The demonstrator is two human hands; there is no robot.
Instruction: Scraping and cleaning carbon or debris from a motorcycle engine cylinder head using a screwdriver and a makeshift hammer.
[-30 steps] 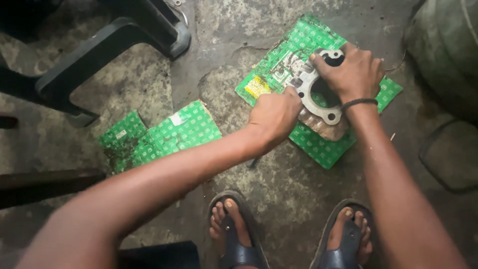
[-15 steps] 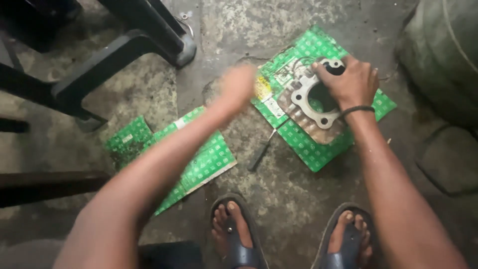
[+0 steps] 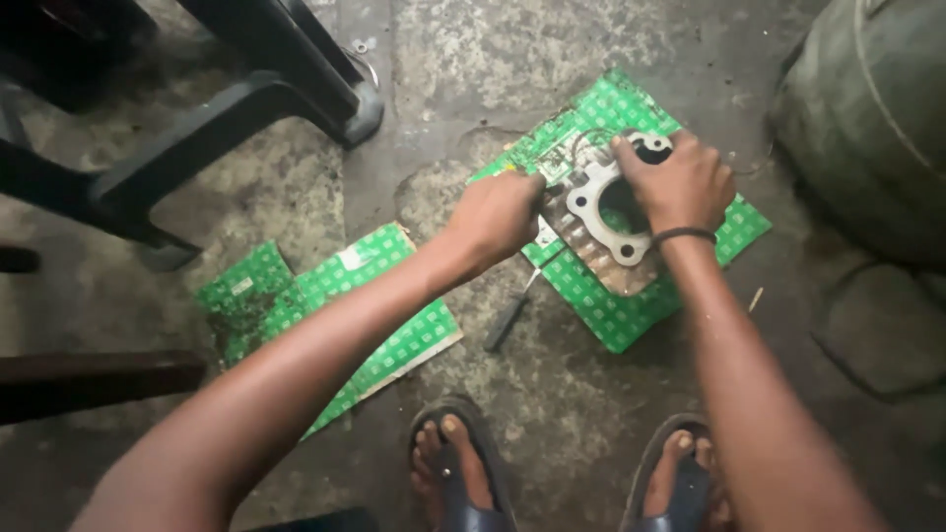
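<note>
Right hand (image 3: 680,182) grips the far rim of a finned engine cylinder (image 3: 606,219), fingers curled over its top flange, pressing it down. Left hand (image 3: 496,215) is closed in a fist at the cylinder's near-left edge, touching the flange; whether it pinches a small tool cannot be told. Under both hands and the cylinder lies a green printed cardboard sheet (image 3: 611,305), flat on the concrete floor (image 3: 552,394). Just below the left hand, a screwdriver (image 3: 507,315) rests on the floor, untouched. Further left of the left hand lies a second green cardboard piece (image 3: 389,335). Beyond it stands a black plastic stool leg (image 3: 246,108). Beneath the forearms, two sandalled feet (image 3: 458,473) stand on the floor.
</note>
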